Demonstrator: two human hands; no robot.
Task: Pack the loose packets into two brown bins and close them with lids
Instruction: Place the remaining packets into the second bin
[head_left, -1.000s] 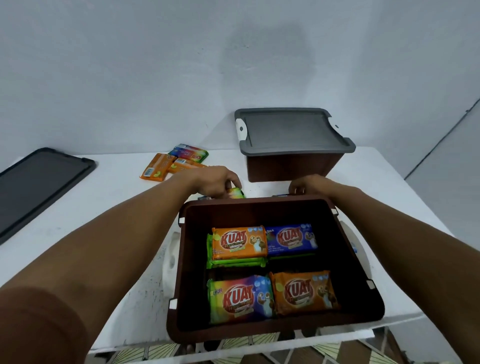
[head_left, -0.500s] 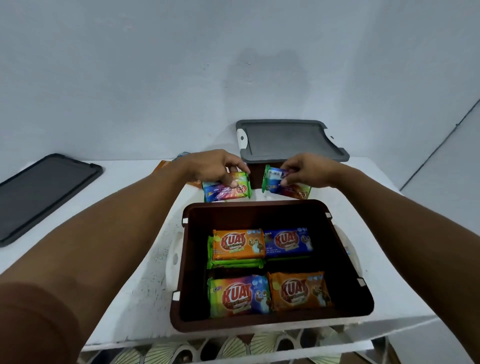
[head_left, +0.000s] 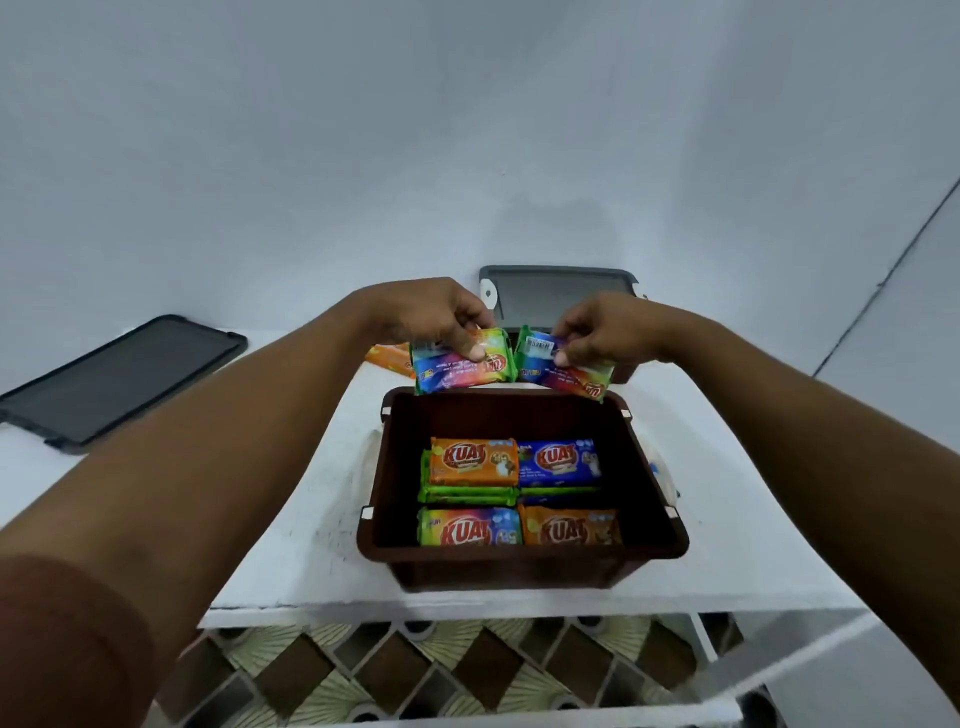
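Note:
An open brown bin stands at the table's front edge with several packets laid flat inside. My left hand pinches a rainbow packet just above the bin's far rim. Beside it my right hand pinches a second rainbow packet, back side up, also over the far rim. Behind the hands a second brown bin, mostly hidden, wears a grey lid. A loose orange packet lies on the table behind my left hand.
A spare dark lid lies flat at the far left of the white table. A wall runs close behind the table. Below the front edge, patterned floor tiles show.
Both hands lifted a rainbow packet each from behind the open bin and carried them up and toward me, to just over its far rim. The view tilted down.

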